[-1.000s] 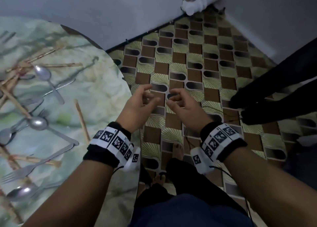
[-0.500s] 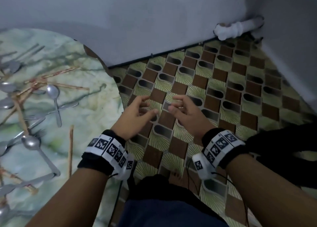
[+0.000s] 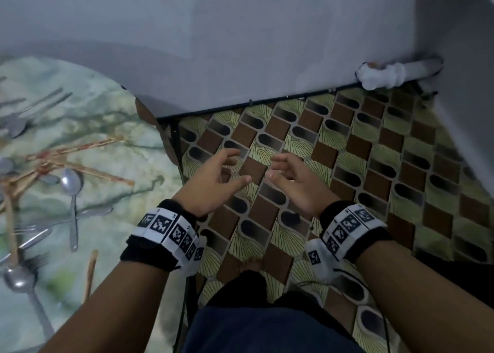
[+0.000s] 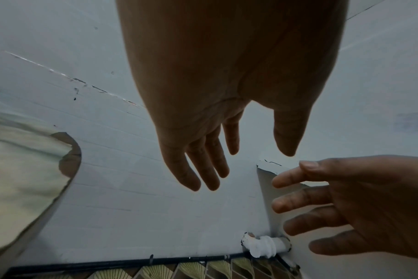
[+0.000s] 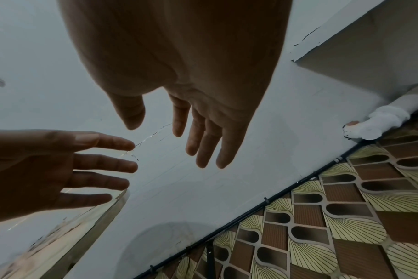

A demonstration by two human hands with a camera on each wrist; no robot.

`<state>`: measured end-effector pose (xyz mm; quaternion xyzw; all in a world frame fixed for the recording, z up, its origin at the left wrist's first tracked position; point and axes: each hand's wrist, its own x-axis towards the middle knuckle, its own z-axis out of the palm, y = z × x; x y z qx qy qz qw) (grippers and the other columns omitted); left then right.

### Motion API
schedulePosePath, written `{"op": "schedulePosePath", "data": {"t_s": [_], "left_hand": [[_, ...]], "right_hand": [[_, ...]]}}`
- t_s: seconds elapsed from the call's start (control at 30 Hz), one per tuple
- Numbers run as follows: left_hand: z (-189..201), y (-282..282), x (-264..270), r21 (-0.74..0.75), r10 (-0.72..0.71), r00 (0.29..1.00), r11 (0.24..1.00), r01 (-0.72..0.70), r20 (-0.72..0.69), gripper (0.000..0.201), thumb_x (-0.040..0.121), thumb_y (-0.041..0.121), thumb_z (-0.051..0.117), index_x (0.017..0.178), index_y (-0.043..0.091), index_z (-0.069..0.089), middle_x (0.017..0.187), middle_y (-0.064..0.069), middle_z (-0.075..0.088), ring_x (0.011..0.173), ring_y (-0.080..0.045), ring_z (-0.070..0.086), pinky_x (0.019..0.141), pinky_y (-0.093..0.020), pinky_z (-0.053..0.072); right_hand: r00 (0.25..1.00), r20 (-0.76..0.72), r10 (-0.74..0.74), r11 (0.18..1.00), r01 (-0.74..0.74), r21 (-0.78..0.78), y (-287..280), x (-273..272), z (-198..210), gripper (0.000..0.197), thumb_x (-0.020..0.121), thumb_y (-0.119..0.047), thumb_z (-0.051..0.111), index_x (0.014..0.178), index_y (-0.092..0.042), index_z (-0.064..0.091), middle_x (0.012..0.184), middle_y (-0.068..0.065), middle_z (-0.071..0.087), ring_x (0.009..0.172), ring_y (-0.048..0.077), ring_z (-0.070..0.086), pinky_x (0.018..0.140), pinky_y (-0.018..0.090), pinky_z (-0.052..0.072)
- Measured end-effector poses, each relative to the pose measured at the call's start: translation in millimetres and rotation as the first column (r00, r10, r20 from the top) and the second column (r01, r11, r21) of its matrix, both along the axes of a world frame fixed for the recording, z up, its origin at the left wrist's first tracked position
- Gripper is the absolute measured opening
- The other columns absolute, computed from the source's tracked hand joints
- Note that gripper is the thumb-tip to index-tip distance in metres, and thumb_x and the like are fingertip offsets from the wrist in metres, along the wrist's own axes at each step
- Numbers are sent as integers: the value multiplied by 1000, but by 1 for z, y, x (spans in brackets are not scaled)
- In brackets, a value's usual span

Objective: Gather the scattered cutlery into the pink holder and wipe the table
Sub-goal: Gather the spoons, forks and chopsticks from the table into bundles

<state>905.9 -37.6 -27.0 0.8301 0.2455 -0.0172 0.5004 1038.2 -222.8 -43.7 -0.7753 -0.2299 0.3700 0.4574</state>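
Observation:
My left hand and right hand hover side by side over the patterned floor, right of the round marble-look table. Both are empty, fingers relaxed and spread; the wrist views show the same for the left hand and the right hand. Scattered on the table's left part lie a spoon, a second spoon, forks and several wooden chopsticks. No pink holder is in view.
A grey wall runs behind the table and floor, with a white wrapped pipe at its base on the right. My legs and a bare foot stand on the tiled floor beside the table's edge.
The view has tilted up and swung, so the table sits further left and more wall shows. My hands stay empty, held together over the floor, fingers slightly more spread.

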Motion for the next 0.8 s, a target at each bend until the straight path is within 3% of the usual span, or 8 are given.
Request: {"op": "schedulePosePath", "data": {"t_s": [0.13, 0.2, 0.3, 0.43, 0.57, 0.7, 0.8], "left_hand": [[1, 24, 27, 32, 29, 1000, 999, -29, 3, 63, 90, 44, 72, 145, 27, 45, 128, 9, 56, 115, -7, 57, 86, -19, 47], [1, 34, 37, 14, 49, 999, 999, -49, -1, 62, 90, 45, 70, 144, 29, 45, 127, 9, 57, 114, -7, 58, 91, -24, 50], [4, 52, 59, 18, 114, 993, 993, -114, -5, 58, 90, 45, 69, 142, 29, 46, 124, 8, 58, 111, -7, 60, 96, -36, 54], [12, 74, 91, 33, 220, 975, 975, -221, 19, 55, 92, 39, 70, 140, 25, 48, 121, 8, 60, 108, -5, 62, 99, -37, 53], [20, 87, 111, 21, 385, 923, 922, -385, 20, 49, 94, 37, 69, 138, 26, 50, 121, 7, 61, 106, -4, 62, 98, -36, 54], [29, 90, 111, 45, 517, 856, 855, -517, -10, 51, 94, 40, 67, 140, 25, 49, 122, 7, 60, 110, -10, 61, 97, -37, 53], [34, 95, 100, 62, 611, 791, 791, -609, -32, 53, 94, 43, 66, 141, 25, 48, 128, 3, 59, 113, -12, 61, 97, -38, 53]], "right_hand": [[1000, 13, 15, 1000, -15, 1, 28, 33, -2, 39, 97, -44, 64, 133, -34, 53, 131, -12, 61, 119, 2, 58, 101, 31, 49], [998, 30, 61, 998, -60, -18, 39, 46, -1, 40, 97, -47, 62, 134, -35, 52, 132, -14, 59, 117, -2, 57, 98, 29, 49], [988, 82, 130, 992, -129, -16, 64, 75, 9, 41, 97, -49, 60, 135, -36, 51, 132, -15, 58, 110, -10, 53, 83, 16, 43], [972, 97, 214, 975, -218, 41, 106, 116, 16, 40, 99, -44, 61, 136, -31, 52, 128, -14, 60, 108, -11, 54, 84, 12, 42], [938, 69, 339, 936, -344, 78, 143, 153, 16, 42, 97, -45, 62, 136, -32, 52, 129, -13, 60, 115, -5, 55, 91, 19, 45], [868, 59, 494, 865, -497, 73, 176, 181, 15, 40, 98, -47, 61, 135, -34, 52, 128, -14, 60, 112, -9, 53, 87, 17, 42], [803, 55, 593, 800, -596, 73, 205, 188, 14, 42, 98, -46, 61, 136, -32, 51, 128, -13, 60, 115, -1, 55, 93, 24, 45]]}}
